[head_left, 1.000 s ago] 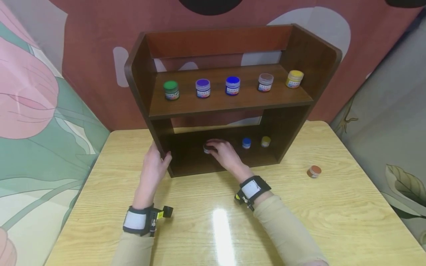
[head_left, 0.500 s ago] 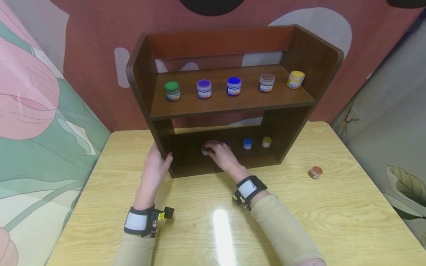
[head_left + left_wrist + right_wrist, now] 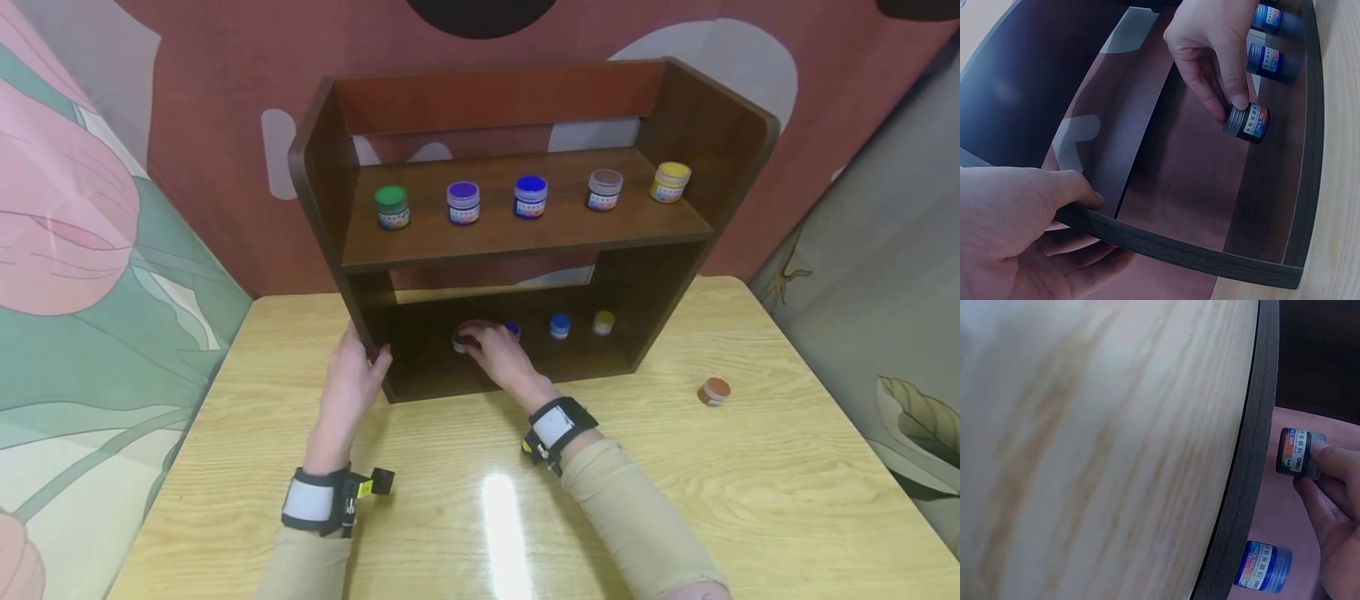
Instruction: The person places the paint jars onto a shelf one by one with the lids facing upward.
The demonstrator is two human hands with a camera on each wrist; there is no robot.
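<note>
My right hand (image 3: 498,354) pinches a small dark paint jar (image 3: 1255,122) by its lid, over the lower board of a brown wooden shelf (image 3: 525,247). In the right wrist view the dark jar (image 3: 1293,452) sits between thumb and fingers. Whether its base touches the board I cannot tell. My left hand (image 3: 352,371) grips the shelf's left side panel (image 3: 1179,245), thumb inside and fingers outside. Right of the pinched jar stand a dark blue jar (image 3: 513,330), partly hidden by my hand, a blue jar (image 3: 559,326) and a yellow jar (image 3: 603,322).
On the upper board stand a green jar (image 3: 392,207), a purple jar (image 3: 463,202), a blue-lidded jar (image 3: 530,197), a brown-lidded jar (image 3: 603,190) and a yellow-lidded jar (image 3: 670,182). An orange-brown jar (image 3: 714,391) rests on the wooden table (image 3: 442,483), right of the shelf.
My right hand has shifted slightly left with the dark jar, and the dark blue jar behind it has come partly into view. The left hand keeps its grip on the side panel.
</note>
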